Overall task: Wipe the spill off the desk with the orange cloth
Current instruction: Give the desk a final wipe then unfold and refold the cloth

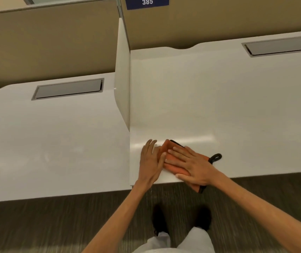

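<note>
Head view: we press our right hand (194, 164) flat, fingers spread, on the orange cloth (173, 158) at the bench (237, 110) front edge, 6 o'clock; left hand (150, 158) open, thumb touching the cloth's 9 o'clock side.

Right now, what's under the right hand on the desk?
The orange cloth lies flat under the right hand, near the desk front edge. Any spill beneath the cloth is covered and cannot be seen.
</note>
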